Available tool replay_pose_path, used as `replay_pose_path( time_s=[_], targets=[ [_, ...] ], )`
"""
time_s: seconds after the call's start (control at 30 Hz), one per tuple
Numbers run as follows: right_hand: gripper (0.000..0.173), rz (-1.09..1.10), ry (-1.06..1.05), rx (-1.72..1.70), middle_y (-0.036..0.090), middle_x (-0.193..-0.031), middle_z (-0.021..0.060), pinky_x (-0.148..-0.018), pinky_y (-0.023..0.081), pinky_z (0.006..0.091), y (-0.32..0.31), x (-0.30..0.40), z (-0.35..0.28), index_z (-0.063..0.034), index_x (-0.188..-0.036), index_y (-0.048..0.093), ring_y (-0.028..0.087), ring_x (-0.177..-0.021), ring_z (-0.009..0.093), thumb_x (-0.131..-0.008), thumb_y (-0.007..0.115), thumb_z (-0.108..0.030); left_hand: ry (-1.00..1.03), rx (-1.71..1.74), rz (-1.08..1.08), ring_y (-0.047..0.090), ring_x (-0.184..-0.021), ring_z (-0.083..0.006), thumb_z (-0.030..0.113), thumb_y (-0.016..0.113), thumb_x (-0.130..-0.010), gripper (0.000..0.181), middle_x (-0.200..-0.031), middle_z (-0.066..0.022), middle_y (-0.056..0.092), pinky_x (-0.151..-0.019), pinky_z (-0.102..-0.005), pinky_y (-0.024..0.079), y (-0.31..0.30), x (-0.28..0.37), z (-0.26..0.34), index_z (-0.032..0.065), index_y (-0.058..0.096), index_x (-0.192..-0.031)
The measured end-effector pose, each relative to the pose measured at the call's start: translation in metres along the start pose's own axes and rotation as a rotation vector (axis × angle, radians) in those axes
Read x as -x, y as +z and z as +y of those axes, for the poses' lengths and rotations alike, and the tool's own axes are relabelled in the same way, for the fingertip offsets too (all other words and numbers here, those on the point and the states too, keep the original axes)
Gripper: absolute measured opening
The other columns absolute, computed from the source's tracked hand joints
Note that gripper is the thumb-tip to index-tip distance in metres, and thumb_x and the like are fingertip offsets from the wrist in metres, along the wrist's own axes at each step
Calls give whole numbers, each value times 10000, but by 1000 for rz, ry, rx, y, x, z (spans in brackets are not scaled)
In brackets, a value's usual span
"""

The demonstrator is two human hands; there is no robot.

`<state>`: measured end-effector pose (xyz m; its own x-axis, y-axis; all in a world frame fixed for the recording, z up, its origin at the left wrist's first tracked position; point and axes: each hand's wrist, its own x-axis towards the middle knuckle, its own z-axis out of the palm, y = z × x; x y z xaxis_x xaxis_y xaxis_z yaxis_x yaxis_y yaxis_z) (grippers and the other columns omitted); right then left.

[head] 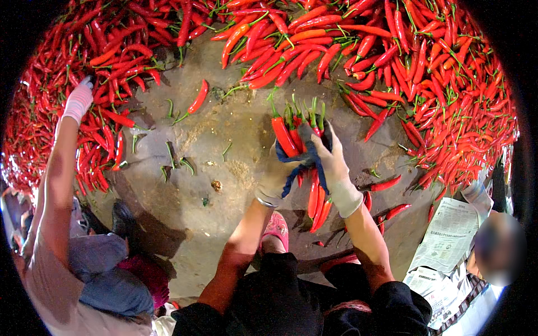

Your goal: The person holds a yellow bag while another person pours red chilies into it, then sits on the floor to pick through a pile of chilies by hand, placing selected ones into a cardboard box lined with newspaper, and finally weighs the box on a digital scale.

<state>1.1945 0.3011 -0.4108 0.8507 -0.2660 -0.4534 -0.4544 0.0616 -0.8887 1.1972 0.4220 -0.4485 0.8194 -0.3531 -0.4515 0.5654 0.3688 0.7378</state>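
Note:
Between my two gloved hands is a bunch of long red chili peppers, their green stems pointing away from me and their tips hanging toward me. My left hand, in a white glove with dark blue coated fingers, wraps the bunch from the left. On the right side, my right hand presses its fingers over the peppers near the stems, in a matching glove. The fingers overlap, so part of the bunch is hidden. Below the hands lies a bare concrete floor.
Large heaps of red chilies lie at the left, the far side and the right. Loose stems and a single chili dot the floor. A co-worker's gloved hand reaches into the left heap. Newspapers lie at right.

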Motion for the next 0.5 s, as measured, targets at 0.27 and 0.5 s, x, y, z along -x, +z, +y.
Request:
replay_pose_path(
  time_s=[0.27,0.5],
  targets=[
    [428,-197,-208,513,453,-1305,218,-1045,297,396,-7,34,-9,-16,-1327,379,432,-1227,323,-938,471,-171,-14,128,83,588,-886,-141,108,720,-736,415,-999,-30,617,-781,-304,486,-11,18,15,55,558,-1115],
    [350,-14,-279,783,552,-1058,228,-786,474,443,7,-4,-3,-21,-1115,532,578,-898,387,-802,598,-164,48,7,299,597,-705,-102,67,724,-738,309,-853,-16,632,-616,-240,488,-23,20,11,29,596,-1016]
  ],
)
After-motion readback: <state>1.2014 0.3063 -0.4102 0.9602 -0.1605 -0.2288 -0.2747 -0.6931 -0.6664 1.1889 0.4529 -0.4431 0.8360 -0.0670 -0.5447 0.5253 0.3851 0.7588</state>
